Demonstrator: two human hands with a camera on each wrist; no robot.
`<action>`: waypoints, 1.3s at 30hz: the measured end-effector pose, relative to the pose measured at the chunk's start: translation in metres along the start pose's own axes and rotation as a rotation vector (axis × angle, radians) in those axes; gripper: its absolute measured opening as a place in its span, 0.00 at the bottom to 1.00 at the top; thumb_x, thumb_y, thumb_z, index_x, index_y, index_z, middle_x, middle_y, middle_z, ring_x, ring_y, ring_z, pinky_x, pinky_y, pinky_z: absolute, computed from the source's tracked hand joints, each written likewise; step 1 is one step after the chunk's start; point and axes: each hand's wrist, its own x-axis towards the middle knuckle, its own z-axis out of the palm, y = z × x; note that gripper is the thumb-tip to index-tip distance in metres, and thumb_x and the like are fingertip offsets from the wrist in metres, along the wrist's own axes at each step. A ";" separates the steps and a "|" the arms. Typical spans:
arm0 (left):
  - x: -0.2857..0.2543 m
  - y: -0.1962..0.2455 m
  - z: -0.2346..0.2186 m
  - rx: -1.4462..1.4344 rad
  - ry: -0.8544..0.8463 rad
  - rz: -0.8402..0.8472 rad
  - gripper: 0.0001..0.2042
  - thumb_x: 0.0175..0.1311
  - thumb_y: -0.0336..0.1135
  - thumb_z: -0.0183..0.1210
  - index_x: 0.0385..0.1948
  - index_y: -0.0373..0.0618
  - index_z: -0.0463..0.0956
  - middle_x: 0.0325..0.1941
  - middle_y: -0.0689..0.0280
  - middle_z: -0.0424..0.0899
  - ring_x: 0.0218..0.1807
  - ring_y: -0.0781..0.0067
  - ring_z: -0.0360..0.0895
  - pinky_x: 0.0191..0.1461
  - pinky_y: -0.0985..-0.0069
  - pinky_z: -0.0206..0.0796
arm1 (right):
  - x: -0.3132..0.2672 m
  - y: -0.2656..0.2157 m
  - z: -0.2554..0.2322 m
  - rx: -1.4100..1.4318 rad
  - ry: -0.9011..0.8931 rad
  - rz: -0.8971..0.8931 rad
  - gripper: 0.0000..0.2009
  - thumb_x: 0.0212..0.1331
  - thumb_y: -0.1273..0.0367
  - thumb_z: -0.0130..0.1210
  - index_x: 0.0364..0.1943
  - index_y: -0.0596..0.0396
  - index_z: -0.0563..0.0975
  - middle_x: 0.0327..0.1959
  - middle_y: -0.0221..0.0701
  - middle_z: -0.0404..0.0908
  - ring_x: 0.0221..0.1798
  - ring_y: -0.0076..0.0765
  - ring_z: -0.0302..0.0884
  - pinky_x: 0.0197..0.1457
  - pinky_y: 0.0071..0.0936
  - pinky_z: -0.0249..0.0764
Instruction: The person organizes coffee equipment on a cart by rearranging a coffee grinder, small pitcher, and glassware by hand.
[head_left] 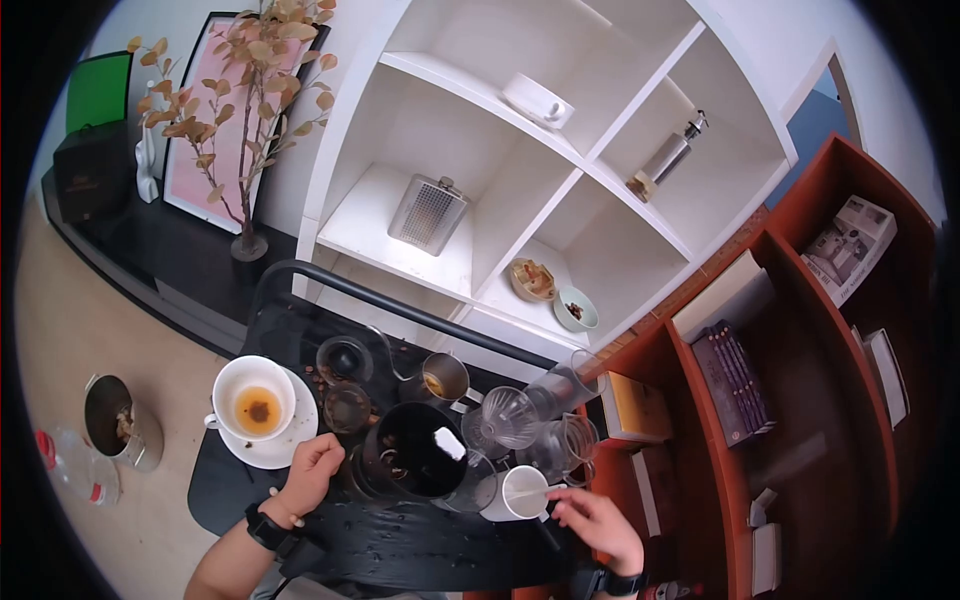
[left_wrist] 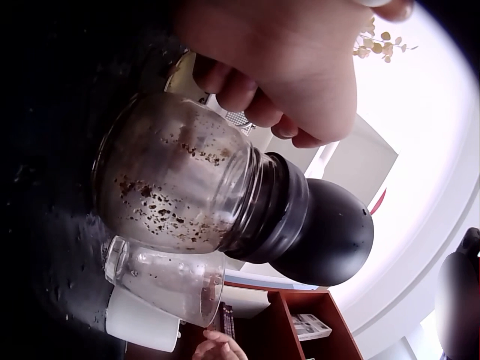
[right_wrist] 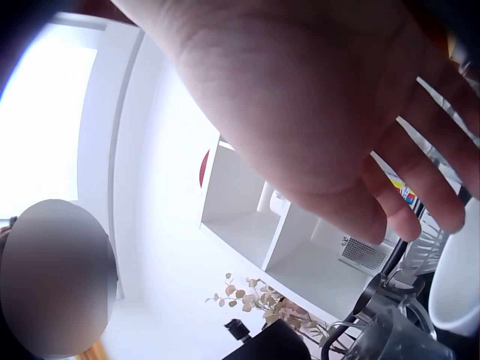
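Note:
My left hand (head_left: 312, 476), its fingers curled with nothing visible in them, is between a saucer (head_left: 292, 448) and a glass jar (left_wrist: 161, 187) specked with brown grounds. A white cup (head_left: 228, 378) with brown liquid stands on the saucer. The jar has a black collar and a rounded black top (left_wrist: 330, 232). At the right of the dark tray, my right hand (head_left: 597, 525) pinches the end of a thin pale stick (head_left: 535, 492) leaning out of a white mug (head_left: 515, 508). In the right wrist view its lower fingers are loosely bent beside the mug; the pinch itself is hidden.
Behind the jar stand a metal pitcher (head_left: 447, 375), a clear ribbed dripper (head_left: 505, 415) and several glass vessels. A metal container (head_left: 148, 445) and a plastic bottle (head_left: 85, 470) are left of the tray (head_left: 400, 555). A raised black rail (head_left: 420, 318) borders its back, before white shelves (head_left: 450, 85).

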 end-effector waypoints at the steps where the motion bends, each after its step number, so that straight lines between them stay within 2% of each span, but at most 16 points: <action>1: -0.001 0.000 0.000 0.001 -0.001 -0.008 0.10 0.63 0.30 0.48 0.20 0.42 0.66 0.16 0.76 0.62 0.21 0.88 0.56 0.24 0.84 0.48 | -0.010 0.000 0.002 -0.007 -0.017 0.030 0.12 0.61 0.68 0.51 0.47 0.56 0.75 0.26 0.25 0.76 0.27 0.15 0.67 0.32 0.16 0.66; 2: -0.001 -0.003 -0.001 0.002 -0.007 -0.011 0.10 0.63 0.30 0.48 0.20 0.42 0.66 0.16 0.76 0.62 0.21 0.88 0.56 0.24 0.85 0.47 | -0.017 0.003 0.003 0.012 -0.043 0.055 0.12 0.62 0.69 0.50 0.48 0.56 0.75 0.30 0.28 0.79 0.32 0.19 0.75 0.39 0.18 0.71; 7: 0.001 -0.007 -0.002 -0.019 -0.010 -0.017 0.10 0.64 0.31 0.48 0.21 0.44 0.66 0.16 0.77 0.62 0.21 0.89 0.55 0.24 0.86 0.47 | -0.037 -0.004 0.008 0.011 0.002 0.044 0.13 0.62 0.68 0.51 0.48 0.56 0.75 0.30 0.29 0.80 0.34 0.20 0.76 0.41 0.18 0.71; 10: 0.001 -0.007 -0.003 -0.032 -0.016 -0.026 0.10 0.64 0.31 0.48 0.21 0.44 0.66 0.17 0.77 0.62 0.21 0.89 0.55 0.24 0.86 0.46 | -0.034 -0.008 0.011 0.041 0.032 0.025 0.12 0.61 0.69 0.51 0.47 0.56 0.76 0.31 0.30 0.80 0.34 0.21 0.77 0.41 0.18 0.71; 15: 0.000 -0.010 -0.005 -0.033 -0.026 -0.027 0.10 0.64 0.32 0.49 0.21 0.44 0.66 0.16 0.77 0.61 0.20 0.88 0.55 0.24 0.86 0.46 | -0.012 -0.015 0.022 -0.066 0.074 -0.153 0.09 0.59 0.72 0.52 0.42 0.58 0.77 0.33 0.33 0.80 0.34 0.24 0.78 0.39 0.19 0.72; 20: 0.000 -0.009 -0.005 -0.035 -0.026 -0.013 0.11 0.65 0.32 0.48 0.20 0.44 0.66 0.17 0.77 0.61 0.20 0.88 0.55 0.24 0.86 0.46 | 0.005 -0.028 0.032 -0.153 0.107 -0.215 0.07 0.59 0.72 0.52 0.39 0.59 0.78 0.31 0.33 0.80 0.32 0.25 0.78 0.37 0.19 0.72; 22: -0.001 -0.009 -0.006 -0.033 -0.029 -0.012 0.11 0.65 0.32 0.48 0.20 0.44 0.66 0.17 0.77 0.61 0.20 0.88 0.55 0.24 0.86 0.46 | 0.014 -0.023 0.034 -0.133 0.176 -0.254 0.07 0.58 0.67 0.53 0.37 0.51 0.79 0.31 0.33 0.81 0.29 0.34 0.80 0.33 0.24 0.74; 29: -0.001 -0.006 -0.004 -0.056 -0.026 -0.013 0.10 0.64 0.32 0.48 0.21 0.44 0.66 0.17 0.77 0.61 0.21 0.89 0.55 0.24 0.86 0.46 | 0.023 -0.026 0.035 -0.065 0.343 -0.212 0.06 0.57 0.69 0.54 0.33 0.53 0.80 0.27 0.33 0.81 0.27 0.32 0.80 0.29 0.21 0.73; 33: -0.001 -0.004 -0.003 -0.044 -0.029 -0.015 0.10 0.64 0.31 0.48 0.20 0.44 0.66 0.17 0.78 0.61 0.21 0.89 0.54 0.24 0.86 0.46 | 0.026 -0.041 0.039 -0.054 0.340 -0.268 0.06 0.56 0.69 0.55 0.34 0.55 0.79 0.25 0.33 0.80 0.25 0.31 0.79 0.28 0.22 0.72; 35: -0.001 -0.004 -0.003 -0.033 -0.034 -0.012 0.10 0.64 0.31 0.48 0.21 0.44 0.66 0.17 0.78 0.61 0.21 0.89 0.55 0.24 0.86 0.46 | 0.032 -0.065 0.037 -0.135 0.416 -0.506 0.08 0.54 0.69 0.55 0.38 0.54 0.77 0.22 0.30 0.77 0.22 0.31 0.75 0.27 0.24 0.70; 36: -0.001 -0.004 -0.003 -0.023 -0.044 -0.009 0.09 0.64 0.31 0.48 0.22 0.44 0.66 0.17 0.78 0.61 0.21 0.89 0.55 0.25 0.86 0.47 | 0.035 -0.078 0.035 -0.165 0.334 -0.560 0.12 0.51 0.67 0.58 0.41 0.51 0.76 0.26 0.28 0.76 0.26 0.31 0.74 0.30 0.26 0.68; 37: -0.002 -0.004 -0.003 -0.021 -0.040 -0.008 0.09 0.64 0.31 0.48 0.22 0.44 0.66 0.17 0.78 0.61 0.21 0.89 0.55 0.25 0.86 0.47 | 0.042 -0.093 0.034 -0.163 0.332 -0.564 0.12 0.51 0.67 0.58 0.41 0.51 0.76 0.26 0.28 0.76 0.26 0.31 0.74 0.30 0.26 0.68; 39: -0.003 -0.002 0.001 0.041 -0.037 0.113 0.06 0.62 0.31 0.50 0.26 0.43 0.66 0.20 0.77 0.62 0.23 0.88 0.56 0.26 0.86 0.49 | 0.058 -0.125 0.037 -0.533 0.364 -0.979 0.15 0.49 0.62 0.59 0.41 0.48 0.76 0.32 0.27 0.75 0.31 0.29 0.72 0.34 0.24 0.66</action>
